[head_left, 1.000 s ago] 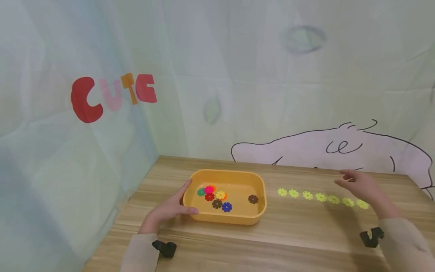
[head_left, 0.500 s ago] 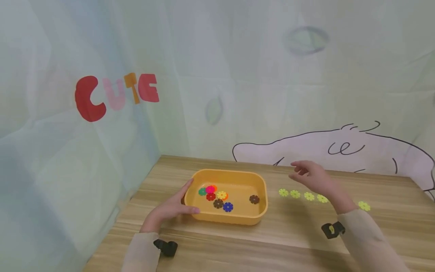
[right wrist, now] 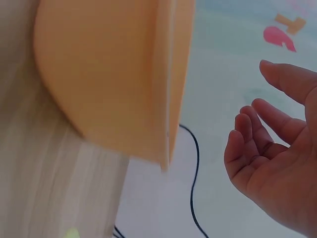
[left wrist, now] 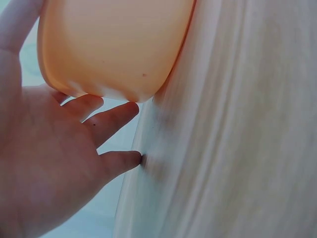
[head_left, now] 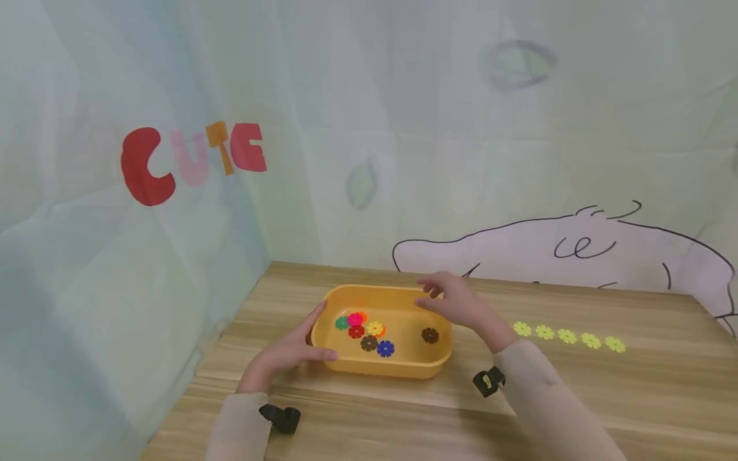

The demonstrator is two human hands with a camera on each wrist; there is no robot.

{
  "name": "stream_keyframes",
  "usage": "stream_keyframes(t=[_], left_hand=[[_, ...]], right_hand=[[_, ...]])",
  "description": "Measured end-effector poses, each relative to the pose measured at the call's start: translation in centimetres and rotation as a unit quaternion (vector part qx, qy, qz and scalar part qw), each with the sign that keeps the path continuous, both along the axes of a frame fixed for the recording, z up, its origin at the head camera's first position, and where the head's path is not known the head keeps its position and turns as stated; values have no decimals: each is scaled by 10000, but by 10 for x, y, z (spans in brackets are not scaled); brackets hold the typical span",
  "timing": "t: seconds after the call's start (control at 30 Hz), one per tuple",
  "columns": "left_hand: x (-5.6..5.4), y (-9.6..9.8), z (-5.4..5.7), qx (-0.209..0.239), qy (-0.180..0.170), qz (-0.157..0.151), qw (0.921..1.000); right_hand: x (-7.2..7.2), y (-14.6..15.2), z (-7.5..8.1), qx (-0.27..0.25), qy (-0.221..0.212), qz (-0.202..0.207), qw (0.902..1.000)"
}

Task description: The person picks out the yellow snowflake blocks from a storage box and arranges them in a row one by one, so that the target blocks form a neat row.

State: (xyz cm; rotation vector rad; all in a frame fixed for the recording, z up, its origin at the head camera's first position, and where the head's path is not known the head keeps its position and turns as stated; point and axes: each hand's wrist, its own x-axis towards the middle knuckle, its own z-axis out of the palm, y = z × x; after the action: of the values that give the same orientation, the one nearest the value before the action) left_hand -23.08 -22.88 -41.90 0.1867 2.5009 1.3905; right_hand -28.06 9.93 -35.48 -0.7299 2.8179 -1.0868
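Note:
A yellow-orange plastic bin [head_left: 392, 369] stands on the wooden table. My left hand [head_left: 285, 352] grips its left end, thumb over the front rim; the left wrist view shows fingertips [left wrist: 124, 115] against the outer wall. Inside lie several flower-shaped snowflake discs: green, pink, red, orange, yellow, blue [head_left: 385, 348] and brown [head_left: 430, 335]. Above the bin's back right rim hovers my right hand [head_left: 455, 304], its fingers loosely bent. Nothing is between its thumb and fingers in the right wrist view. Right of the bin runs a row of yellow-green snowflake discs [head_left: 567, 336], its left end hidden by my right forearm.
A pale curtain [head_left: 334, 128] closes off the back and left of the wooden table [head_left: 415, 429]. Coloured letters [head_left: 147, 166] hang on the left side. Behind the table is a drawn cartoon figure [head_left: 519, 250]. A dark cord [right wrist: 197, 168] appears in the right wrist view.
My right hand has travelled left from over the right part of the disc row to above the bin's right end. The left hand and the bin stay put.

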Motion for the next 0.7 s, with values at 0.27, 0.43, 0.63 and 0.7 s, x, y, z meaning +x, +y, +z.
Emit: stream_keyframes(t=[0.27,0.43,0.63,0.7], left_hand=[[0,0,0,10,-10,-49,10000],[0,1,1,18,-12,-74,10000],[0,0,1,28,-40,-79,10000],[0,0,0,53,-56,-76,9999]], right_hand=[[-4,-46,-19,-255,-231,149,9993],[-6,-65,-31,-188,-591,86,9980],[-10,-82,-47,-261,-701,203,9970],[-11,-85,-51,-319,-774,173,9963]])
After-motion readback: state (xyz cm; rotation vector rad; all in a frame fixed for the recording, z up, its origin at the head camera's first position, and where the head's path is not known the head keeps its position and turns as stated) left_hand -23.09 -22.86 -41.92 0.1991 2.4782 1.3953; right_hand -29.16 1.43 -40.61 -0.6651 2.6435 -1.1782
